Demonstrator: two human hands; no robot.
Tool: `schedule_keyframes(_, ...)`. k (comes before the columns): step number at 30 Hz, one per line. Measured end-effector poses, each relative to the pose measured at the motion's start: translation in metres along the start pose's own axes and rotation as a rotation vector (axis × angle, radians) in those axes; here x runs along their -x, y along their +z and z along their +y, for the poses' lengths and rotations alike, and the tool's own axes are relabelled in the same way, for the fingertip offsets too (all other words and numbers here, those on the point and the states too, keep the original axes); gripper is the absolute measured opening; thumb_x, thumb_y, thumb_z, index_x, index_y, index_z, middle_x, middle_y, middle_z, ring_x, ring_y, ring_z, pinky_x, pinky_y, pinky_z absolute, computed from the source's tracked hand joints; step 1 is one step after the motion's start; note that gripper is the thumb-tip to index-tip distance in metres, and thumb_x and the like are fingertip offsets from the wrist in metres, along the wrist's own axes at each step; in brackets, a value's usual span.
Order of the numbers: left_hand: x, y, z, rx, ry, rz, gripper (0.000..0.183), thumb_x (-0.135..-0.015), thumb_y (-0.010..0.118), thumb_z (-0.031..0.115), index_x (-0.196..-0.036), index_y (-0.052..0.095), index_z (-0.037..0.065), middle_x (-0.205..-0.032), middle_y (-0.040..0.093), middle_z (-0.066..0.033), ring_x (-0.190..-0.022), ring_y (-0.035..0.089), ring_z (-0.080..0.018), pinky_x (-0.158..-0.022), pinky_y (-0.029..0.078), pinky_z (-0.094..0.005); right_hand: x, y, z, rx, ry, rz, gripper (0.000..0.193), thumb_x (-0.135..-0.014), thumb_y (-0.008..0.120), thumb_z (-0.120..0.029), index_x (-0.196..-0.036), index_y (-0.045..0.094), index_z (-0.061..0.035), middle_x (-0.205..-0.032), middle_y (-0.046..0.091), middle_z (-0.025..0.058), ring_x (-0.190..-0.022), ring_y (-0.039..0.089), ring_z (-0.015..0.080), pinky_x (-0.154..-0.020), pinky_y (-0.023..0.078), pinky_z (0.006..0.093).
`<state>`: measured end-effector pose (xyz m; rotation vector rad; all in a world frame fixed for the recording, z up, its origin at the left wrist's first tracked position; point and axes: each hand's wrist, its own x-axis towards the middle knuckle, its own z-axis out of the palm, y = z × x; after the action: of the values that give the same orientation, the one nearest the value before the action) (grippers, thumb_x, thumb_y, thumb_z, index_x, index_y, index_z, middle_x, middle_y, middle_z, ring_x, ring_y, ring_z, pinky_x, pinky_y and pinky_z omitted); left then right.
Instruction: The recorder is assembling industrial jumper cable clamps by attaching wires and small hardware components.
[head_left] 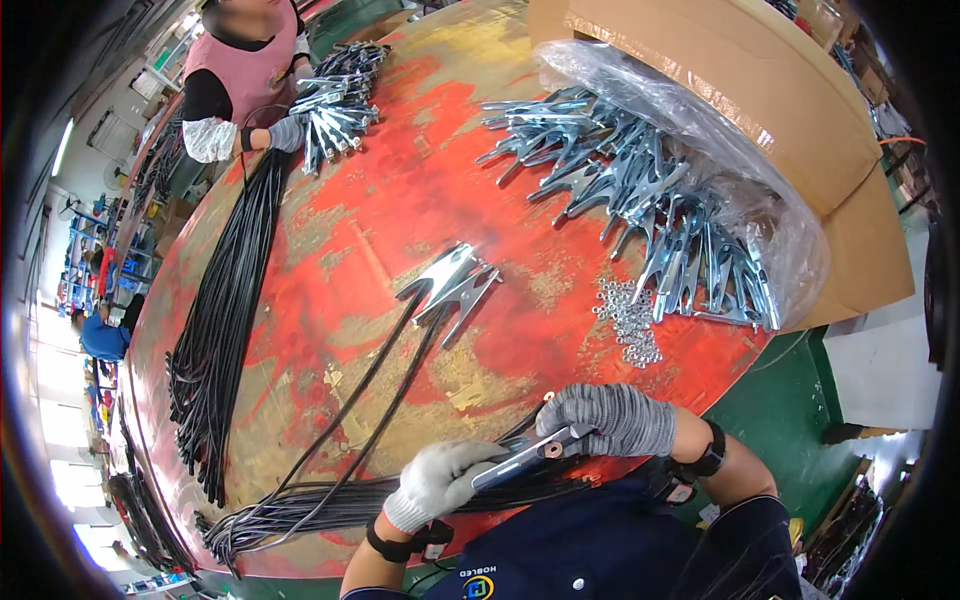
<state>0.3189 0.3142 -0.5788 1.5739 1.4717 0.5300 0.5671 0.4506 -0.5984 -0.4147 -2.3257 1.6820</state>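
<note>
My left hand point(445, 485), in a white glove, is closed on one end of a silvery metal spring clamp point(518, 466). The other end is gripped by my right hand point(610, 418) in a grey knitted glove. A small copper-coloured ring shows on the clamp near the right fingers. Under my left hand, a bundle of black cables point(310, 512) lies along the near table edge. Farther in, two clamps point(455, 282) with black cables attached rest side by side on the worn red table point(400, 190).
Many loose clamps point(640, 190) spill from clear plastic point(790, 230) beside a cardboard box point(740, 90). Small metal nuts point(630, 325) lie in front of them. At far left a co-worker in pink point(235, 75) handles clamps; a thick black cable bundle point(235, 320) stretches toward me.
</note>
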Motion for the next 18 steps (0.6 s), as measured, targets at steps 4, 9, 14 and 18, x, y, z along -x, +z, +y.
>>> schedule_keyframes(4,0.007,-0.005,-0.002,-0.129,0.03,-0.026,0.031,-0.081,0.063,0.016,-0.11,0.067,0.01,-0.093,0.069,-0.0155,-0.085,0.066,-0.0342,-0.072,0.053,-0.0394,-0.011,-0.004,-0.007,0.04,0.027,-0.058,0.032,-0.088,0.067,-0.033,-0.112,0.059,-0.0132,-0.101,0.061,0.0081,-0.097,0.064,0.0281,-0.081,0.051,0.0372)
schedule_keyframes(9,0.004,-0.004,0.007,-0.272,0.037,0.021,0.029,-0.077,0.066,0.02,-0.106,0.068,0.013,-0.09,0.069,-0.013,-0.082,0.066,-0.0328,-0.067,0.052,-0.0406,-0.021,-0.005,-0.006,0.078,0.051,-0.166,0.033,-0.091,0.062,-0.039,-0.112,0.057,-0.0129,-0.102,0.06,0.0096,-0.098,0.063,0.0308,-0.08,0.05,0.0391)
schedule_keyframes(14,0.004,-0.005,-0.001,-0.309,0.058,0.032,0.027,-0.078,0.066,0.02,-0.104,0.068,0.014,-0.087,0.069,-0.0126,-0.081,0.067,-0.0314,-0.066,0.052,-0.0409,-0.026,0.0,0.001,-0.031,0.031,-0.137,0.034,-0.092,0.061,-0.038,-0.112,0.057,-0.0109,-0.102,0.059,0.011,-0.095,0.062,0.0302,-0.081,0.049,0.0389)
schedule_keyframes(18,0.001,-0.008,0.0,-0.276,0.07,-0.106,0.026,-0.081,0.064,0.025,-0.103,0.069,0.013,-0.087,0.069,-0.0128,-0.082,0.067,-0.032,-0.068,0.052,-0.0405,-0.024,0.0,0.006,-0.089,0.051,-0.213,0.033,-0.093,0.061,-0.036,-0.111,0.057,-0.0094,-0.102,0.059,0.0118,-0.095,0.062,0.0295,-0.082,0.049,0.0392)
